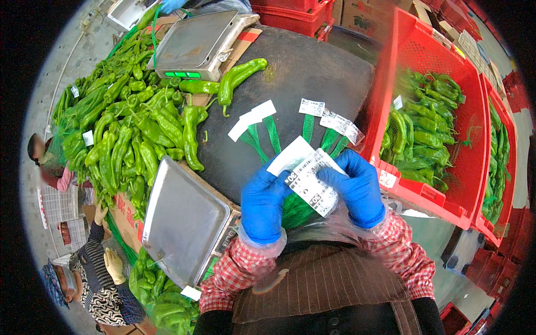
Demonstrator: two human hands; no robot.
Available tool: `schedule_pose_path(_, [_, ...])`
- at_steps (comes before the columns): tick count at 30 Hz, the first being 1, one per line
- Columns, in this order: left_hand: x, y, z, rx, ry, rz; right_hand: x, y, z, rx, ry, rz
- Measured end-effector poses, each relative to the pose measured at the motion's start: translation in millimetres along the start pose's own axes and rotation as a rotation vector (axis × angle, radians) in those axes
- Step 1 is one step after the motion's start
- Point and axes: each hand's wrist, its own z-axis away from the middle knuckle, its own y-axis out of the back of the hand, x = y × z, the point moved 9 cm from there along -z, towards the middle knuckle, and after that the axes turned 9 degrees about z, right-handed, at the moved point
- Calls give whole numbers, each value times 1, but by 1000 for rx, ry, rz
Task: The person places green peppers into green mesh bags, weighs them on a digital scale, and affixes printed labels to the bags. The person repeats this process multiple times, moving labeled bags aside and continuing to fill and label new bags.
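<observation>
My left hand (266, 203), in a blue glove, pinches a white paper label (292, 155) at its edge. My right hand (356, 188), also blue-gloved, holds printed labels (316, 184) with its thumb across them; the two hands' labels overlap. Below the labels, green mesh netting (296, 211) shows between my hands. Beyond my fingers, several green mesh strips (307, 127) with white labels (312, 107) at their ends fan out over the dark tabletop (293, 63). A large heap of green peppers (138, 121) lies to the left.
A weighing scale (184, 222) stands at my left, another scale (192, 42) farther off. On the right are red plastic crates (435, 201) with netted peppers (431, 130). A co-worker (100, 276) is at the lower left; another person's blue-gloved hand (172, 5) shows at the top.
</observation>
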Motion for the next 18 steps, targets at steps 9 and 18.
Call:
schedule_pose_path(9, [-2, -8, 9, -59, 0, -146, -1, -12, -10, -17, -27, -182])
schedule_pose_path(18, [-6, 23, -3, 151, -184, -279, 14, -21, 1, -173, 38, 288])
